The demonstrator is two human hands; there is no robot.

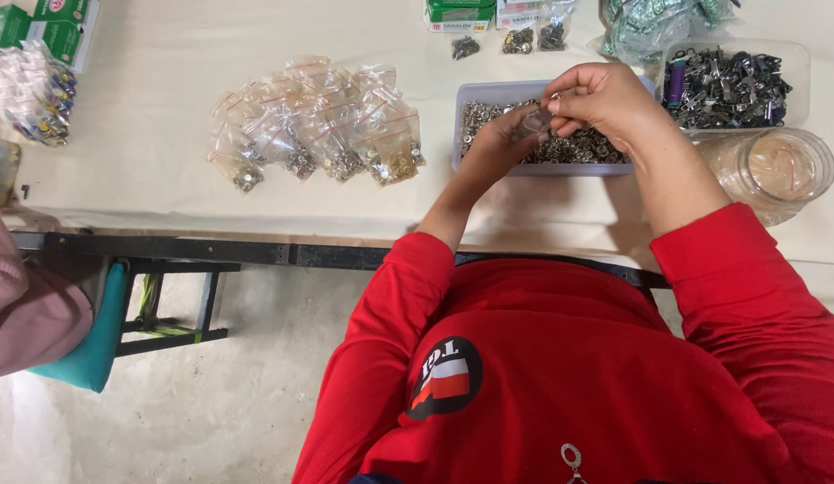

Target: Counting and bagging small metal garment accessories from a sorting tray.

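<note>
Red sleeves lead to both hands over the pale rectangular tray of small metal rings [471, 94]: left hand [498, 134] and right hand [601, 99] together grasp a small clear plastic bag [531, 121], seemingly mid-filling; sealing it looks next.

You are at a small packing workshop: left of the grey tray [471, 94] of metal rings on the surface [148, 152] lie filled bags [318, 121]; right, a tub of clips [735, 81].

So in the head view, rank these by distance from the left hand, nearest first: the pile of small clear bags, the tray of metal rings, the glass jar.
From the left hand:
1. Tray of metal rings, directly under the hand.
2. Pile of small clear bags, to its left on the table.
3. Glass jar, far right, beyond the right hand.
</note>
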